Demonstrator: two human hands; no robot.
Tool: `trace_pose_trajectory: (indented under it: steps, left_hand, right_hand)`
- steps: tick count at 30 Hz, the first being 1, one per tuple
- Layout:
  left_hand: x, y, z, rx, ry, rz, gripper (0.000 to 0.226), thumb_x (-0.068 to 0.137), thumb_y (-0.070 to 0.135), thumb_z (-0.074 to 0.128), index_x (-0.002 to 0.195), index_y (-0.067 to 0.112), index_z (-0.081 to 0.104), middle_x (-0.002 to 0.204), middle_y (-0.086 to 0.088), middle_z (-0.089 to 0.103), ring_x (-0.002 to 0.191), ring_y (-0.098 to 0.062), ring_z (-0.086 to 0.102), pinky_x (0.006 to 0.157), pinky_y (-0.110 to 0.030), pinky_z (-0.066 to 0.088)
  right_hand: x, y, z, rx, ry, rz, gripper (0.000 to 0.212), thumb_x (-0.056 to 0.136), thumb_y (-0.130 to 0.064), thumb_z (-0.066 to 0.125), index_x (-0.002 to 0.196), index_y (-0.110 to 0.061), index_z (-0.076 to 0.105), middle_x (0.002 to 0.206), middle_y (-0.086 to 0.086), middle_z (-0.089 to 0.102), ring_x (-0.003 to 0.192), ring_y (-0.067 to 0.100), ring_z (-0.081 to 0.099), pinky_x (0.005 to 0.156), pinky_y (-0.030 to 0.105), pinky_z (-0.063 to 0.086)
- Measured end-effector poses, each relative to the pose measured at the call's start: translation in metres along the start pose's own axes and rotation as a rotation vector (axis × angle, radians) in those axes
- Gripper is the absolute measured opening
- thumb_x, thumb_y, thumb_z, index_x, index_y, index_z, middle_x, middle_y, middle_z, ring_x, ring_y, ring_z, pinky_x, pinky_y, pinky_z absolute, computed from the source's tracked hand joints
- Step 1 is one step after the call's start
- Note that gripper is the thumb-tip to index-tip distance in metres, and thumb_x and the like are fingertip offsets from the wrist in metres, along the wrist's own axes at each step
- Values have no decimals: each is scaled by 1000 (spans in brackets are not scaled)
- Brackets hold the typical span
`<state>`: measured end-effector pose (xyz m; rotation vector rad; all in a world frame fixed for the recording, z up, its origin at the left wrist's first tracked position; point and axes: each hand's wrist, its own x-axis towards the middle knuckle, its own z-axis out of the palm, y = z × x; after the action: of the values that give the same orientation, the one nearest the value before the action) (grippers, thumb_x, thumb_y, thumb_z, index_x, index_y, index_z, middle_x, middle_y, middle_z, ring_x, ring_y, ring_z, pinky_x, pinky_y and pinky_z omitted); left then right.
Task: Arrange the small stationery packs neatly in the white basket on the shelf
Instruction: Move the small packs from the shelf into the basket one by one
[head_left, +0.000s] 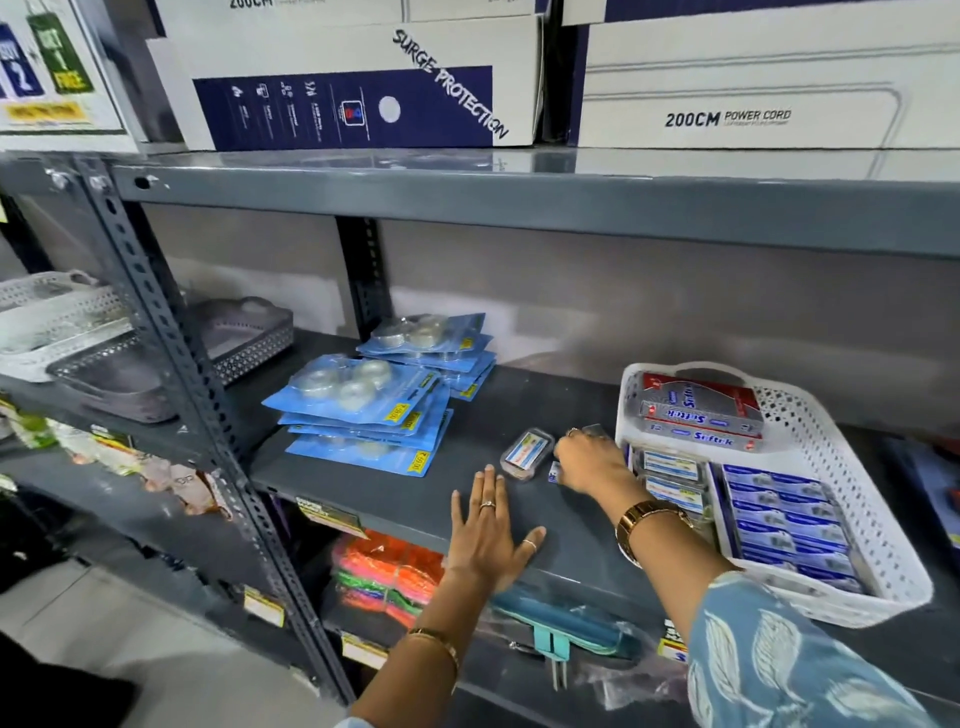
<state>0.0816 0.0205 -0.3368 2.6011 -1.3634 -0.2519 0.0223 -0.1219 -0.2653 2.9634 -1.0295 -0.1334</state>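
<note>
The white perforated basket (841, 499) sits at the right of the grey shelf (395, 499), holding red and silver boxes (698, 413), rows of blue packs (784, 525) and several small clear packs (672, 475) along its left side. One small clear pack (525, 453) lies loose on the shelf, left of the basket. My right hand (592, 462) is curled over another small pack (555, 472) just beside the basket's left wall, fingers closed around it. My left hand (488, 530) lies flat on the shelf, fingers spread, holding nothing, just below the loose pack.
Two stacks of blue blister cards (363, 415) lie at the shelf's left and back. Grey and white baskets (244, 332) stand further left behind the upright post (171, 332). Large white cartons (353, 88) fill the shelf above. Coloured goods lie on the shelf below.
</note>
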Motion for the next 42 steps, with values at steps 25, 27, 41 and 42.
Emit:
trace_pose_trajectory:
  steps: [25, 27, 41, 42]
  left_hand:
    - [-6, 7, -1, 91, -28, -20, 142, 30, 75, -47, 146, 1, -10, 158, -14, -11, 146, -25, -14, 118, -45, -9]
    - [-10, 12, -1, 77, -27, -34, 126, 46, 73, -32, 147, 2, -9, 158, -13, -11, 146, -25, -13, 118, -47, -7]
    - [-23, 85, 12, 85, -29, 80, 70, 98, 45, 24, 148, 4, -5, 159, -12, -10, 147, -24, -9, 119, -49, 0]
    - [-23, 88, 13, 89, -28, 84, 70, 99, 44, 23, 148, 4, -6, 159, -12, -10, 147, -24, -9, 119, -49, 1]
  right_hand:
    - [-23, -1, 2, 46, -25, -129, 33, 88, -11, 57, 120, -16, 53, 124, 15, 59, 112, 35, 59, 89, 39, 47]
    - [-25, -1, 1, 195, 47, -96, 38, 89, -15, 54, 127, -21, 55, 128, 14, 60, 114, 34, 59, 93, 39, 48]
    - [-89, 124, -5, 1712, 600, 750, 22, 80, 11, 64, 102, 7, 64, 94, 18, 61, 84, 32, 63, 58, 29, 60]
    - [-98, 135, -1, 1701, 573, 787, 15, 80, 11, 63, 93, 3, 65, 91, 18, 63, 83, 31, 63, 56, 29, 61]
